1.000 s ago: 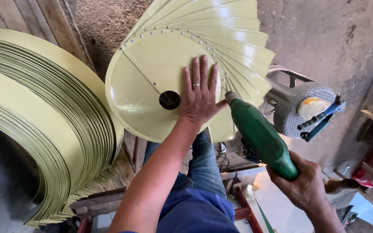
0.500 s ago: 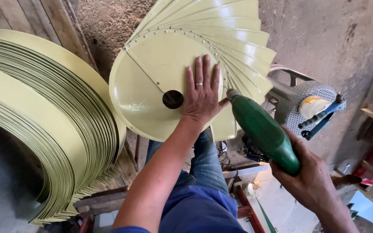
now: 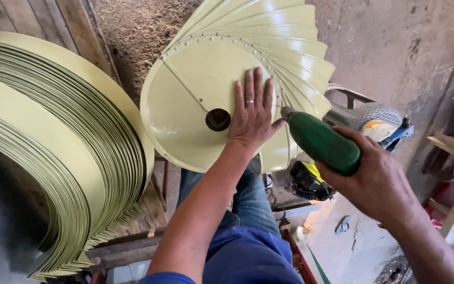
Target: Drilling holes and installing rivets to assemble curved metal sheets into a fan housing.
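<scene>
A pale yellow-green metal disc with a dark centre hole and a fan of curved blades riveted along its rim stands upright in front of me. My left hand lies flat on the disc, fingers spread, just right of the hole. My right hand grips a green power drill, whose tip meets the disc's right rim beside my left thumb.
A big stack of curved yellow-green metal strips fills the left side. A grey power tool and a black-and-yellow one lie right of the disc. Wooden bench slats and my blue-clad knee sit below.
The drill tip has stayed at the disc's right rim. My left hand has kept its place by the hole. My right hand sits slightly higher on the drill.
</scene>
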